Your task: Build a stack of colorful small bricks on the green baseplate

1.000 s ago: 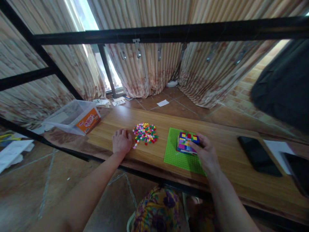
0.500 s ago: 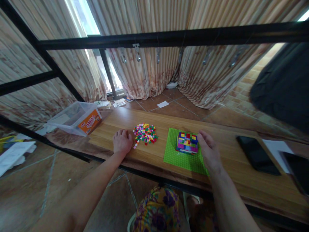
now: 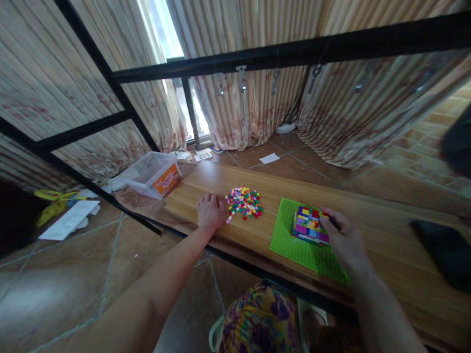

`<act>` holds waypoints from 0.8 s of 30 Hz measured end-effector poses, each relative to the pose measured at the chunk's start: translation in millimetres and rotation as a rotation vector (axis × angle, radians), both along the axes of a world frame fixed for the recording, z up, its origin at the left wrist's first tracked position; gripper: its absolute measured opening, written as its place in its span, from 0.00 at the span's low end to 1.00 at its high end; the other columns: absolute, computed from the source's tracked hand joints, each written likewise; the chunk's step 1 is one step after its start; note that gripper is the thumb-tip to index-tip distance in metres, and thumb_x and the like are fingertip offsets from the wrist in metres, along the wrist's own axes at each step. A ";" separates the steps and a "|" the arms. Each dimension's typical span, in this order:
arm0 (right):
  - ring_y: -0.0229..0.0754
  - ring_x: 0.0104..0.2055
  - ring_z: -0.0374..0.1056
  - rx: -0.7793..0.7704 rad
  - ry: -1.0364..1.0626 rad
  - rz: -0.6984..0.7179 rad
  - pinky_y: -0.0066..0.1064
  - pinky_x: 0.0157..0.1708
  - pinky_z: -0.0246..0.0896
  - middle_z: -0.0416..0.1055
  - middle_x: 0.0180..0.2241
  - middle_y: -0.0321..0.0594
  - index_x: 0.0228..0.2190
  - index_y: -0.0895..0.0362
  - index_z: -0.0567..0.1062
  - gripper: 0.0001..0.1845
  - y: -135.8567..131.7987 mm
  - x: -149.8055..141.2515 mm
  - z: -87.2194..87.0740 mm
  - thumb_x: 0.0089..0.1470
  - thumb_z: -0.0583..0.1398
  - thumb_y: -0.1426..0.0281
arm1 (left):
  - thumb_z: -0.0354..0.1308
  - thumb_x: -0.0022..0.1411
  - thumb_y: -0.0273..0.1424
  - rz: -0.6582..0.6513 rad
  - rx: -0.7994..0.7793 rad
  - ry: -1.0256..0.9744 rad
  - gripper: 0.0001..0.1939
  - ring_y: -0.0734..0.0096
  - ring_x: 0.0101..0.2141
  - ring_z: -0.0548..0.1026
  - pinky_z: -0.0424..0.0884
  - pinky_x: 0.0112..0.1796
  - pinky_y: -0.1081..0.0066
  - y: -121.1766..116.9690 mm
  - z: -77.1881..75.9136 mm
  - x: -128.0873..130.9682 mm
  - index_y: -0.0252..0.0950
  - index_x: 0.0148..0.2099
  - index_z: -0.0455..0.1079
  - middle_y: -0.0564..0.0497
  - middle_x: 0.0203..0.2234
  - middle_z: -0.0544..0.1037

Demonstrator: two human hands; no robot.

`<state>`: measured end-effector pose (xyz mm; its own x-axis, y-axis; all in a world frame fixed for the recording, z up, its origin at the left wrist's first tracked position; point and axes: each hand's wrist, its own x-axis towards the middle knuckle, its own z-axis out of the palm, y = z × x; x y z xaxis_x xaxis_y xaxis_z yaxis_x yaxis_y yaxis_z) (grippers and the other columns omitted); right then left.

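Observation:
My right hand (image 3: 346,238) is at the upper right corner of a block build (image 3: 309,226) made of small multicoloured toy bricks. Its thumb and forefinger are closed over the top surface; what they pinch, if anything, is too small to tell. The build sits on a green studded baseplate (image 3: 285,238). My left hand (image 3: 211,213) rests palm down on the wooden table (image 3: 243,240), its fingers loosely bent and apart, with nothing seen in them. Just right of it lies a heap of tiny loose bricks (image 3: 245,202) in many colours.
A clear plastic box (image 3: 147,176) with an orange label stands at the table's left end. On the right lies a black phone (image 3: 441,252). A black metal bar (image 3: 265,56) with hanging clips crosses above the table. Curtains (image 3: 235,113) hang behind.
My right thumb and forefinger have come from beside the brick build onto its upper right corner. The view has turned left, so everything sits farther right. My left hand stays beside the heap.

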<state>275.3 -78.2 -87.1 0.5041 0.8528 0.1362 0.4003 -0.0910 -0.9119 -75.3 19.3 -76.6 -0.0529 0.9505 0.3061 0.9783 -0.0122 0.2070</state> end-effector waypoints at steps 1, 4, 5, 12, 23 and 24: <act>0.48 0.42 0.75 0.010 -0.024 -0.008 0.43 0.44 0.70 0.79 0.44 0.44 0.47 0.53 0.79 0.25 0.1 0.5 0.3 0.52 0.60 0.53 | 0.50 0.67 0.32 0.004 0.002 -0.004 0.16 0.52 0.52 0.71 0.66 0.53 0.56 0.1 -0.4 0.0 0.34 0.51 0.73 0.40 0.51 0.76; 0.51 0.44 0.74 0.095 -0.198 -0.100 0.47 0.46 0.69 0.78 0.44 0.49 0.46 0.56 0.79 0.25 -2.1 -4.6 10.3 0.54 0.59 0.54 | 0.50 0.67 0.32 0.011 0.005 -0.016 0.15 0.52 0.52 0.71 0.66 0.53 0.56 0.4 -1.8 -0.1 0.35 0.50 0.73 0.41 0.50 0.76; 0.53 0.46 0.74 0.145 -0.280 -0.144 0.49 0.47 0.68 0.78 0.45 0.51 0.46 0.58 0.79 0.24 -3.9 -9.3 16.3 0.56 0.59 0.55 | 0.50 0.67 0.32 0.010 0.005 -0.020 0.15 0.52 0.51 0.71 0.66 0.53 0.56 0.5 -2.3 -0.1 0.35 0.50 0.73 0.41 0.50 0.76; 0.46 0.43 0.73 0.451 -0.457 0.107 0.42 0.49 0.68 0.78 0.40 0.45 0.40 0.54 0.79 0.12 -12.2 -85.8 40.7 0.63 0.57 0.65 | 0.50 0.67 0.33 0.002 0.010 -0.030 0.16 0.52 0.52 0.71 0.65 0.53 0.56 0.0 -3.0 -0.4 0.35 0.52 0.72 0.41 0.50 0.76; 0.49 0.41 0.69 0.131 -0.518 0.347 0.42 0.45 0.66 0.73 0.37 0.45 0.43 0.54 0.79 0.16 35.3 -142.1 -4.0 0.59 0.53 0.74 | 0.49 0.67 0.33 -0.010 0.004 -0.057 0.17 0.51 0.53 0.70 0.65 0.53 0.53 -0.2 -5.6 -1.5 0.35 0.52 0.72 0.39 0.51 0.75; 0.50 0.41 0.69 0.127 -0.530 0.344 0.41 0.44 0.66 0.73 0.36 0.45 0.42 0.54 0.79 0.16 37.5 -142.2 -5.7 0.59 0.54 0.74 | 0.49 0.67 0.33 -0.011 0.004 -0.056 0.17 0.51 0.53 0.70 0.65 0.54 0.53 -0.2 -5.6 -1.4 0.35 0.52 0.72 0.39 0.51 0.76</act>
<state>133.1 -40.8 -92.7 0.0413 0.9146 0.4022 0.7864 0.2186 -0.5778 -76.7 19.1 -82.1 -0.0598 0.9498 0.3070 0.9651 -0.0236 0.2610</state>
